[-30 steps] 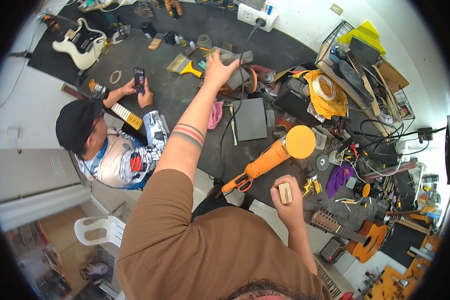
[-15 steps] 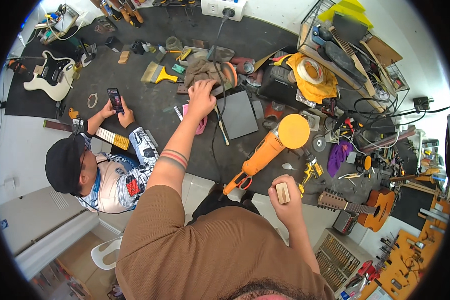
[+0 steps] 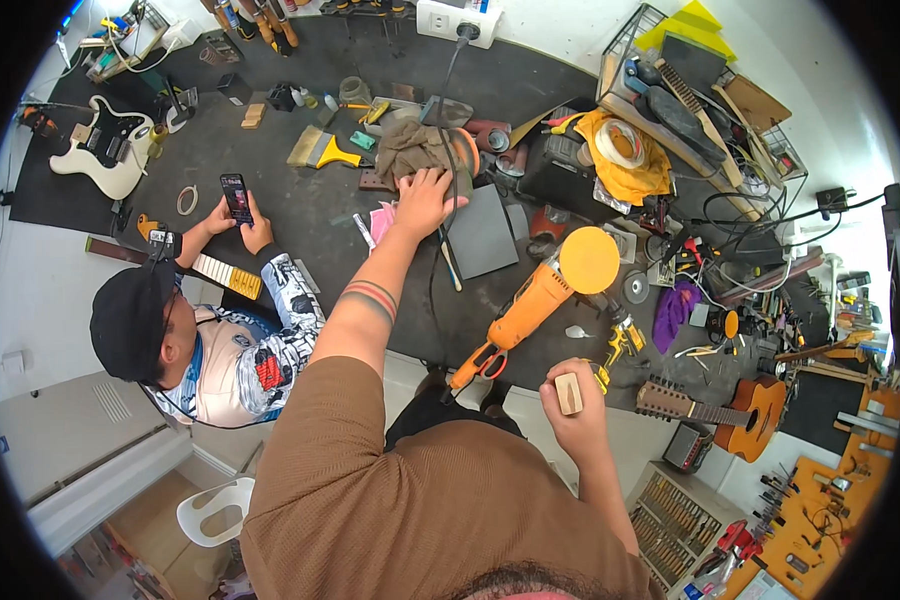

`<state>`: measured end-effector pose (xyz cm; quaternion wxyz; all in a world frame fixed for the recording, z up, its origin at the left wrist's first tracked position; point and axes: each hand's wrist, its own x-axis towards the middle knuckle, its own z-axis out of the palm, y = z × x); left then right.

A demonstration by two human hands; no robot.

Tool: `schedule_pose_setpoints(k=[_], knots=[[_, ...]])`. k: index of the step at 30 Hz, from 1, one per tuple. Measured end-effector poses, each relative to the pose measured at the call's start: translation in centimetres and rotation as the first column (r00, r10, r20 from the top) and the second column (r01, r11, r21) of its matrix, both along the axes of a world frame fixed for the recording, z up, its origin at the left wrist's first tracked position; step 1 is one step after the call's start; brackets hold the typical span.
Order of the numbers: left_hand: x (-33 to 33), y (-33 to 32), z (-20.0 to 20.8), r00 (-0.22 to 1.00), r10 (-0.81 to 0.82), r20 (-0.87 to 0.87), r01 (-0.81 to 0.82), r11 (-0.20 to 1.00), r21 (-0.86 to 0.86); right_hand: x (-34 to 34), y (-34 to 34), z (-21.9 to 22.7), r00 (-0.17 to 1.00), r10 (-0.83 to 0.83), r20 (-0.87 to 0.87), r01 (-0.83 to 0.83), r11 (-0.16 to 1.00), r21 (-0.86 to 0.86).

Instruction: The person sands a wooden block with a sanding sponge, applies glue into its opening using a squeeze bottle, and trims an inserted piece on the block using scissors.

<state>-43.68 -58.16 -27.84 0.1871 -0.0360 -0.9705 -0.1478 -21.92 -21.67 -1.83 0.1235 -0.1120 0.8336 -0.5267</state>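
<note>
Right hand is gripping block: small, pale wood, oblong, streaked grain, sitting near the front edge of bench, whose top is showing dark, matte, dusty. Power tool is lying left of and beyond the block, smooth orange casing, flat round yellow disc. Sheet is lying farther back, grey, flat, straight-edged. Left hand is reaching palm down, fingers spread and slightly bent, at cloth; cannot tell if pinching anything. Cloth is bunching up, grey-brown, soft, wrinkled. Brush is resting left of it, yellow handle, wide bristles. Guitar body is lying far left, white, glossy, curved.
</note>
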Motion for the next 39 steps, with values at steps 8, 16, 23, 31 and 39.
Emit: schedule_pose_setpoints(k=[8,16,23,31,39], knots=[[-0.9,-2.4,-0.6,0.968,0.19,0.163,-0.243,0.552,0.798,1.0,0.3,0.7,0.999,0.025,0.026,-0.025,1.0,-0.001],[11.9,-0.6,8.8,0.992,-0.098,0.085,-0.127,-0.608,0.784,1.4,2.3,1.3,0.995,0.096,-0.007,-0.096,0.994,-0.06],[22.2,5.2,21.9,0.935,-0.241,-0.261,0.054,-0.63,0.775,1.3,6.0,1.3,0.964,0.257,-0.065,-0.265,0.938,-0.224],[32.6,27.0,35.6,0.895,-0.404,-0.189,0.44,0.868,0.229,2.3,13.0,2.0,0.903,0.355,-0.242,-0.41,0.882,-0.235],[35.4,34.7,36.5,0.929,-0.303,-0.214,0.319,0.947,0.046,4.4,17.5,2.7,0.869,0.304,-0.39,-0.431,0.852,-0.297]])
